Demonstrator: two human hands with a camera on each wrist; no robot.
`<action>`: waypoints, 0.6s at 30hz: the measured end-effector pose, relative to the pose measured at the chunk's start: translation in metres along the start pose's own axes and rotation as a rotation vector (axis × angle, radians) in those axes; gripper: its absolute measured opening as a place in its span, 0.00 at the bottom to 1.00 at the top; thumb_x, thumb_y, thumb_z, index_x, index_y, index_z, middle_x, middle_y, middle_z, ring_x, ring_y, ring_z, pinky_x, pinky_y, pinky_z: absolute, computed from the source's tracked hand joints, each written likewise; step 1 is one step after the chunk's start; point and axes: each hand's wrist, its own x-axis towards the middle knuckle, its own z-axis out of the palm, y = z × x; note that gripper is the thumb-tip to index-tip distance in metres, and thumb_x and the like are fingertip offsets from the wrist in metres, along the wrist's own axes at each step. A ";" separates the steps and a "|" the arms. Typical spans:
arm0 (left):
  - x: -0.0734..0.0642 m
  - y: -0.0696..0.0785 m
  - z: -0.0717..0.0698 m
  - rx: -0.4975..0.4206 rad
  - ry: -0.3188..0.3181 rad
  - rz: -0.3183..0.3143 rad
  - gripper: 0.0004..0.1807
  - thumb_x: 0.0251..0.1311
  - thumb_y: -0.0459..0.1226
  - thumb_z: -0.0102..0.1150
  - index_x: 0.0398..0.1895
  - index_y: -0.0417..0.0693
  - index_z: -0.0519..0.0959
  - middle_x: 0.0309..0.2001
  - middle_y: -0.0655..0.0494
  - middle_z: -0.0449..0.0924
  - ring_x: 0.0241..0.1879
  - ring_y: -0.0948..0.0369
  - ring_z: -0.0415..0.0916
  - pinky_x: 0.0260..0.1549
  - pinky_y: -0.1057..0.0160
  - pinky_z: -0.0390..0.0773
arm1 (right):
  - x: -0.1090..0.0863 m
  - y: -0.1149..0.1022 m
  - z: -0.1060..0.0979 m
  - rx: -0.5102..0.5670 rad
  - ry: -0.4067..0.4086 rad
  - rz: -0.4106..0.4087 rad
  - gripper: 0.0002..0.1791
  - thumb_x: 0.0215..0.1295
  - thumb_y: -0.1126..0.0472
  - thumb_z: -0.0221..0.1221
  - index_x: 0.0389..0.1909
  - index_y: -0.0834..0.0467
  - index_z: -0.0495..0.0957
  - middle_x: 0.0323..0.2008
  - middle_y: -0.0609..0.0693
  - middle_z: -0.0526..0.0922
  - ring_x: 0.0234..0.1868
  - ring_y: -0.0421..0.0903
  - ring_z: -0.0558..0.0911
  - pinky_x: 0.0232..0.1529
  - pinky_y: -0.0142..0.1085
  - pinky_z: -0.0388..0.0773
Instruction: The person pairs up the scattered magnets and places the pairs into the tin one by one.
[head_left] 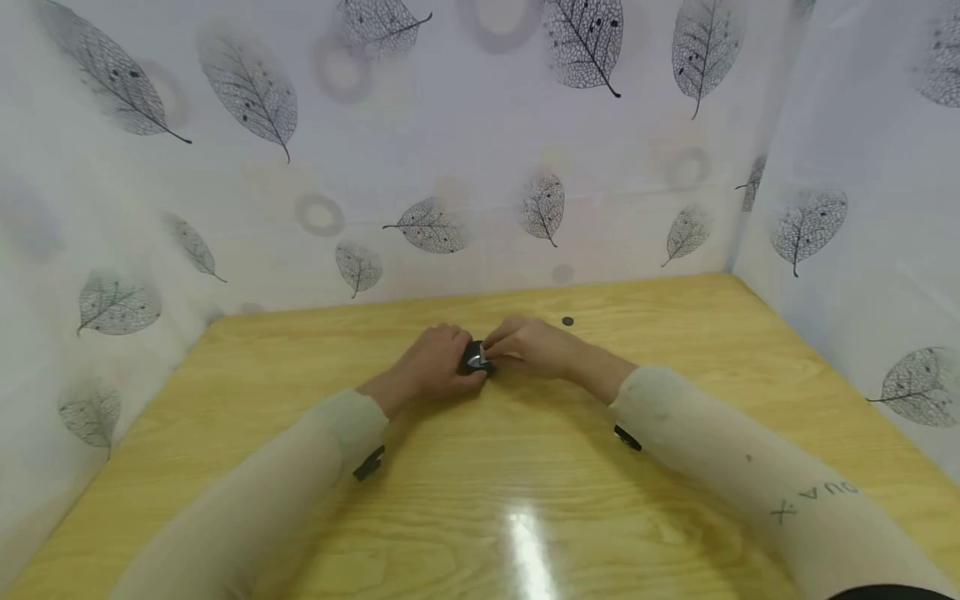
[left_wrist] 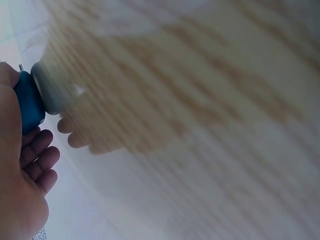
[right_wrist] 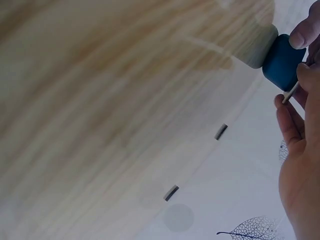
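Observation:
My left hand (head_left: pixel 437 360) grips a small rounded case (head_left: pixel 472 358) above the far middle of the table. Seen from the head it is black with a silver part; in the left wrist view the case (left_wrist: pixel 30 100) looks blue. From the right, my right hand (head_left: pixel 536 346) pinches a thin pale piece (right_wrist: pixel 291 93) against the case, its fingertips close to the left ones. Fingers hide much of that piece, so its kind is unclear. In the right wrist view the left thumb (right_wrist: pixel 300 39) lies on the case's edge.
A small dark disc (head_left: pixel 567 321) lies behind my right hand on the glossy wooden table (head_left: pixel 450 483). The right wrist view shows two thin dark pieces (right_wrist: pixel 171 193) on the table. Leaf-patterned cloth (head_left: pixel 480 150) stands around the back and sides.

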 end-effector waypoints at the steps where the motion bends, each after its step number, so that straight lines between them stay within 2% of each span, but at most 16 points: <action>1: 0.000 0.000 0.000 0.000 -0.004 0.003 0.28 0.60 0.57 0.59 0.44 0.40 0.76 0.41 0.47 0.79 0.41 0.53 0.74 0.46 0.53 0.74 | 0.000 -0.001 0.000 0.004 -0.007 0.001 0.09 0.62 0.68 0.66 0.43 0.62 0.87 0.46 0.55 0.87 0.48 0.50 0.84 0.53 0.39 0.79; 7: 0.000 0.002 0.000 -0.008 -0.001 -0.015 0.27 0.59 0.56 0.60 0.44 0.40 0.76 0.42 0.47 0.79 0.42 0.53 0.73 0.47 0.53 0.73 | -0.002 -0.001 0.000 0.001 -0.010 0.008 0.10 0.63 0.67 0.66 0.45 0.61 0.87 0.47 0.54 0.87 0.48 0.49 0.82 0.52 0.38 0.79; 12: 0.002 0.004 0.005 -0.012 -0.023 0.013 0.28 0.60 0.56 0.59 0.46 0.39 0.76 0.43 0.46 0.79 0.43 0.52 0.74 0.49 0.52 0.73 | -0.004 -0.001 0.004 0.017 -0.024 -0.020 0.09 0.62 0.68 0.66 0.43 0.61 0.87 0.44 0.54 0.88 0.44 0.48 0.82 0.49 0.37 0.80; 18: 0.004 0.005 0.000 -0.010 -0.011 -0.002 0.28 0.60 0.56 0.60 0.46 0.39 0.76 0.41 0.47 0.78 0.42 0.53 0.73 0.48 0.53 0.73 | 0.000 0.001 0.004 -0.016 -0.015 -0.022 0.08 0.60 0.68 0.66 0.41 0.60 0.87 0.42 0.51 0.89 0.45 0.48 0.82 0.51 0.37 0.79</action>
